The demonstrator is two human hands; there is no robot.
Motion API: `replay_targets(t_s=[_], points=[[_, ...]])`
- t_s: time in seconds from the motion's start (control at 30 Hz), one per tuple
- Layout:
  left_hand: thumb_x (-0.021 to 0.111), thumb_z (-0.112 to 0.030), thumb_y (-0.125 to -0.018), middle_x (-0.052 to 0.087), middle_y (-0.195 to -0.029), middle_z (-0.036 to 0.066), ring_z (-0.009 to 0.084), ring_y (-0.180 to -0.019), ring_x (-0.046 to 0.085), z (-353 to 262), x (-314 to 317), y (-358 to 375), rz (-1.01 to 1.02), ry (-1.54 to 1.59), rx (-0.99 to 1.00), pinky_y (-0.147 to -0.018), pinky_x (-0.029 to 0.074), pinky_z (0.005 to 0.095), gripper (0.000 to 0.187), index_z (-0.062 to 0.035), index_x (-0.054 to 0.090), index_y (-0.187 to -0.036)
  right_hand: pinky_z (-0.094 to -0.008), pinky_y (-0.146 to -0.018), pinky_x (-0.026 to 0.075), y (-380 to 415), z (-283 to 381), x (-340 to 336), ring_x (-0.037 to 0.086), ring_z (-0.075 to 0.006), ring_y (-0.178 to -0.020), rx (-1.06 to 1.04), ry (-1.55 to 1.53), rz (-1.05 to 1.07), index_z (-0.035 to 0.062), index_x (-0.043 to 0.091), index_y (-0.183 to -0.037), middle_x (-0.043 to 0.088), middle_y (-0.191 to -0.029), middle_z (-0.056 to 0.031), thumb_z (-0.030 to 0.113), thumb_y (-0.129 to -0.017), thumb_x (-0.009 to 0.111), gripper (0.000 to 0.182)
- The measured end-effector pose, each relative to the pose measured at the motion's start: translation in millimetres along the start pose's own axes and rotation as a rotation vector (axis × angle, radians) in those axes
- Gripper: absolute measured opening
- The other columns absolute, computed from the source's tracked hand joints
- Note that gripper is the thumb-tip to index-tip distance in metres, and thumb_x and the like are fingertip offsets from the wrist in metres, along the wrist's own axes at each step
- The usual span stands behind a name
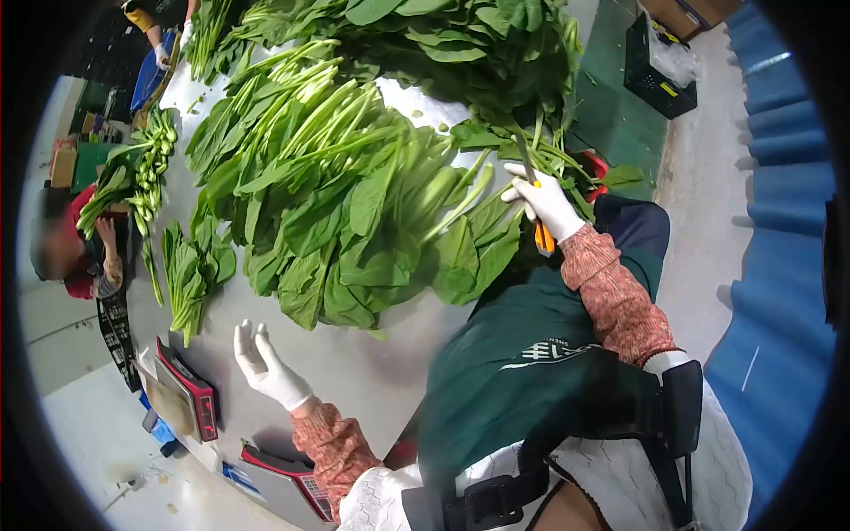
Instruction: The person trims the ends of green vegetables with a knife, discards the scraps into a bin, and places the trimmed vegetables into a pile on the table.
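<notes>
My right hand [551, 205], in a white glove, is closed around a knife [543, 239] with an orange and black handle. Its blade points away from me, towards the leafy greens. My left hand [267, 367], also gloved in white, is held above the near part of the metal table [354, 372] with fingers apart and nothing in it. In front of both hands lies a large heap of leafy greens [328, 195] with pale green stems. A smaller bunch of greens [193, 274] lies beyond my left hand.
Two red scales [188, 389] [288, 473] stand at the table's near left. A person in red [80, 239] is across the table, near more greens [150, 164]. Another person's gloved hand [162, 57] shows at top left. A black crate [660, 75] sits on the floor.
</notes>
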State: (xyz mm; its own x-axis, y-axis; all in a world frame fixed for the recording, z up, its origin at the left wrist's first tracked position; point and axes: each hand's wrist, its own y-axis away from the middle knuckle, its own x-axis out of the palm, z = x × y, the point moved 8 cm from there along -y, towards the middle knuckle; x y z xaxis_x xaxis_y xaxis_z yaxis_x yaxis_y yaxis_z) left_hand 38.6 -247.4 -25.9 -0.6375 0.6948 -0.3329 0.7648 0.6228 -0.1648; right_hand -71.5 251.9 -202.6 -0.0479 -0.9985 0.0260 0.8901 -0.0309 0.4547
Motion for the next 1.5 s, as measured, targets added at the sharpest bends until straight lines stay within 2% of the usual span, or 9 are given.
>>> replay_targets(t_s=[0.13,0.27,0.33,0.43,0.53,0.87,1.1,1.27,1.5], points=[[0.055,0.008,-0.092,0.062,-0.123,0.012,0.0183,-0.103,0.062,-48.1,66.9,53.9,0.194,-0.038,0.211,-0.092,0.05,0.0316,0.036,0.0037,0.055,-0.128,-0.0236,-0.05,0.045,15.0,-0.1,-60.1,0.058,-0.008,-0.06,-0.049,0.183,-0.317,0.0014,0.06,-0.128,0.07,-0.08,-0.005,0.018,-0.095,0.055,0.037],[0.065,0.001,-0.089,0.066,-0.117,0.016,0.0238,-0.101,0.065,-63.6,160.6,112.4,0.672,-0.204,0.475,-0.093,0.05,0.032,0.034,0.0031,0.061,-0.122,-0.0399,-0.075,0.055,27.9,6.5,-104.1,0.07,-0.0354,-0.085,-0.414,0.652,-0.631,0.0076,0.065,-0.12,0.071,-0.095,-0.0189,0.02,-0.091,0.06,0.032],[0.073,-0.011,-0.083,0.06,-0.125,0.022,0.0335,-0.108,0.063,-61.4,213.5,147.0,0.75,-0.377,0.733,-0.094,0.051,0.0358,0.055,0.0032,0.052,-0.132,-0.0297,-0.072,0.055,40.4,49.4,-57.7,0.07,-0.0205,-0.075,-0.429,0.603,-0.504,0.0043,0.063,-0.124,0.074,-0.088,-0.0115,0.018,-0.093,0.061,0.034],[0.079,-0.028,-0.075,0.042,-0.142,0.028,0.0409,-0.127,0.049,-10.3,275.3,176.6,0.898,-0.622,0.615,-0.098,0.049,0.0432,0.093,0.0033,0.029,-0.147,-0.034,-0.07,0.055,32.2,79.8,20.8,0.069,-0.0268,-0.075,-0.469,0.624,-0.196,0.0108,0.064,-0.125,0.071,-0.088,-0.0156,0.026,-0.091,0.063,0.037],[0.073,-0.019,-0.079,0.051,-0.131,0.026,0.0448,-0.117,0.053,-0.4,305.4,195.8,1.017,-0.649,0.465,-0.097,0.048,0.0463,0.074,-0.0027,0.039,-0.142,-0.0419,-0.066,0.053,0.4,41.3,54.7,0.066,-0.0326,-0.071,-0.306,0.65,-0.032,0.0178,0.066,-0.121,0.069,-0.082,-0.0149,0.029,-0.092,0.061,0.031],[0.071,-0.001,-0.077,0.065,-0.101,0.013,0.0213,-0.084,0.064,2.8,387.9,214.1,0.999,-0.173,0.564,-0.074,0.052,0.0325,0.039,-0.0033,0.063,-0.115,-0.0459,-0.072,0.053,3.7,6.3,-127.0,0.067,-0.0379,-0.079,-0.24,0.738,-0.436,0.0086,0.07,-0.09,0.069,-0.081,-0.0176,0.03,-0.086,0.062,0.023],[0.068,0.002,-0.087,0.048,-0.143,0.012,0.0247,-0.126,0.054,-48.7,425.5,228.6,1.321,0.244,0.078,-0.101,0.05,0.0361,0.058,-0.0025,0.047,-0.141,-0.0363,-0.075,0.055,22.2,-12.4,-198.2,0.072,-0.0258,-0.082,-0.199,0.545,-0.628,0.0087,0.067,-0.116,0.073,-0.092,-0.0139,0.027,-0.093,0.06,0.03],[0.066,-0.001,-0.088,0.065,-0.111,0.013,0.0213,-0.1,0.066,-26.7,379.0,214.3,1.264,0.139,0.104,-0.088,0.054,0.032,0.035,0.0002,0.06,-0.122,-0.0262,-0.066,0.051,17.4,31.2,-122.2,0.063,-0.0093,-0.069,-0.313,0.384,-0.473,0.0055,0.066,-0.116,0.069,-0.081,-0.0052,0.016,-0.097,0.058,0.024],[0.068,-0.002,-0.085,0.069,-0.101,0.015,0.0266,-0.086,0.068,-50.6,317.4,186.1,1.109,-0.127,0.287,-0.08,0.054,0.0335,0.023,0.0012,0.065,-0.107,-0.0384,-0.073,0.054,-37.7,64.7,64.0,0.067,-0.0281,-0.079,-0.496,0.528,0.039,0.0087,0.068,-0.115,0.069,-0.09,-0.0145,0.02,-0.089,0.063,0.029]])
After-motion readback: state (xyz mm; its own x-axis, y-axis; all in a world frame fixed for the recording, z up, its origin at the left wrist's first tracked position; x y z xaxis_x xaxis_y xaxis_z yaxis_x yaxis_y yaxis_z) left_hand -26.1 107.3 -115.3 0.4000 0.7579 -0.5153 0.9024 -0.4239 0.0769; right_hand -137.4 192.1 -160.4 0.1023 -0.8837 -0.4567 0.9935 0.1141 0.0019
